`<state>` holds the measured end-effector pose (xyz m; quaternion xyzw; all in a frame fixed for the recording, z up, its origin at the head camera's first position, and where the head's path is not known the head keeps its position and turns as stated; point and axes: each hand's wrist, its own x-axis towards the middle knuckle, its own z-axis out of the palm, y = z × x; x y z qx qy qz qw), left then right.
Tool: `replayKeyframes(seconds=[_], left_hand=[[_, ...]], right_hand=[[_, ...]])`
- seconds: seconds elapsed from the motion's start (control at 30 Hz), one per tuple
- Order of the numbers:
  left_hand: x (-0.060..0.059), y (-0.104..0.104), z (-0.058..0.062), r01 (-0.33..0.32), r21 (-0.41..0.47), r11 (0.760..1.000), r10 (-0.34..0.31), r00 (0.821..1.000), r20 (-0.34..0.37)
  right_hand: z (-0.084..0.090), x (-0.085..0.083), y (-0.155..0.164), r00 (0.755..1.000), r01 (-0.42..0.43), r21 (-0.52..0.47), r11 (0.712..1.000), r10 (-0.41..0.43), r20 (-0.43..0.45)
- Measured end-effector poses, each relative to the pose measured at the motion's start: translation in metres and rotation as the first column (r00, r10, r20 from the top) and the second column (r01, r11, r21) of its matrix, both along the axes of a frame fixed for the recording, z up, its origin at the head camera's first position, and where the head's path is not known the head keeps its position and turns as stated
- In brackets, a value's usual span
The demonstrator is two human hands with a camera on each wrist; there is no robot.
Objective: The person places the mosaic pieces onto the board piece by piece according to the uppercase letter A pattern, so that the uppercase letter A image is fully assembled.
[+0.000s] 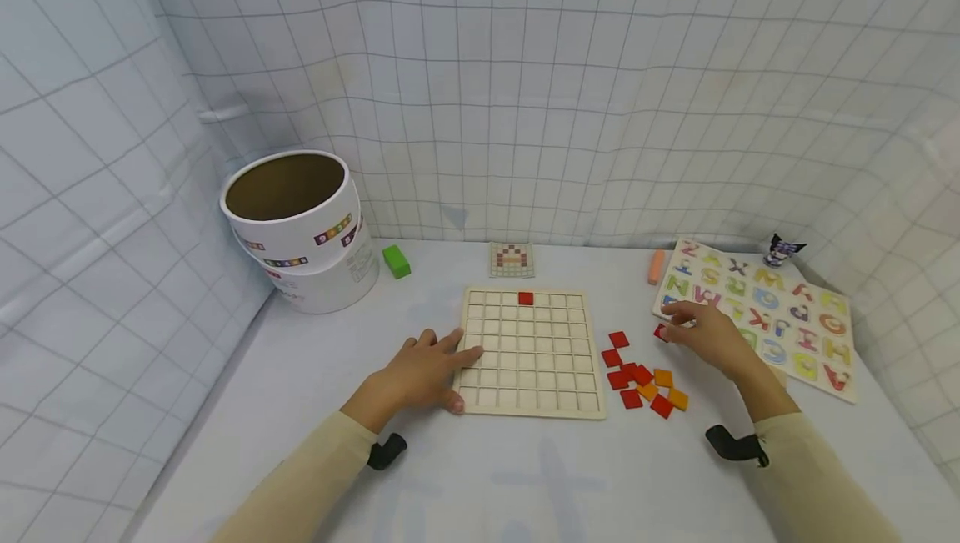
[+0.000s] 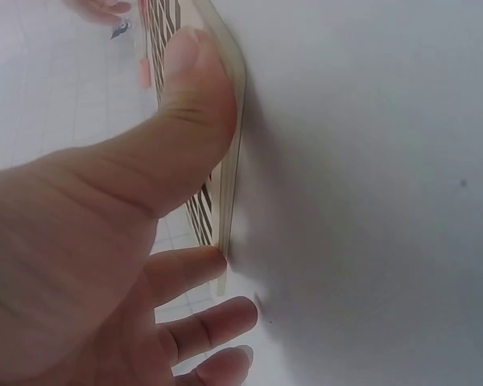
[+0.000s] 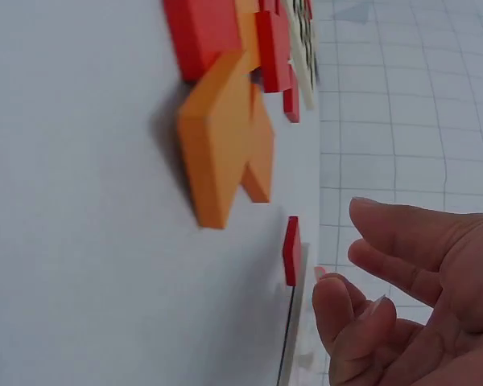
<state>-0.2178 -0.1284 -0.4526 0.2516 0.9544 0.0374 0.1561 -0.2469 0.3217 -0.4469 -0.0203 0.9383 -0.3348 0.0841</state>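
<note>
A pale wooden grid board (image 1: 531, 399) lies flat, with one red tile (image 1: 526, 299) in its far row. My left hand (image 1: 426, 372) rests on the board's left edge, thumb and fingers spread. To the board's right is a loose cluster of red tiles (image 1: 632, 399) and orange tiles (image 1: 678, 399). My right hand (image 1: 708, 336) hovers over a single red tile (image 1: 660, 332), which it partly covers in the head view. In the right wrist view a gap separates the fingers from that red tile (image 3: 292, 251); nothing shows between them.
A wooden letter board (image 1: 802, 322) lies at the right, beside a peach block (image 1: 656, 267) and a small dark figurine (image 1: 783, 249). At the back stand a patterned card (image 1: 512, 260), a green block (image 1: 397, 262) and a white bucket (image 1: 322, 276). Gridded cloth walls enclose the table.
</note>
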Motion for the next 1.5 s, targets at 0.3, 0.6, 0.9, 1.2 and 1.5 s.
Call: replayKeyframes(seconds=[0.3,0.6,0.9,1.2,1.5], left_hand=[[-0.001,0.000,-0.001,0.010,-0.001,1.000,-0.010,1.000,-0.008],[0.001,0.000,0.000,-0.009,0.000,1.000,0.009,1.000,0.002],[0.002,0.000,0.002,-0.005,0.011,1.000,0.005,1.000,0.003],[0.002,0.000,0.002,-0.006,0.005,1.000,0.006,1.000,0.004],[0.002,-0.001,0.001,-0.015,0.005,1.000,0.015,1.000,0.010]], right_hand=[[-0.019,0.000,0.004,0.999,0.024,0.018,1.000,-0.024,0.048],[-0.025,-0.006,-0.001,1.000,-0.008,0.080,0.997,0.009,-0.006],[-0.022,-0.004,-0.002,0.999,0.026,0.063,0.998,-0.027,0.020],[-0.020,-0.005,0.000,0.998,0.035,0.024,0.999,-0.036,0.049],[-0.021,-0.013,0.002,0.997,0.010,-0.202,0.979,0.007,0.083]])
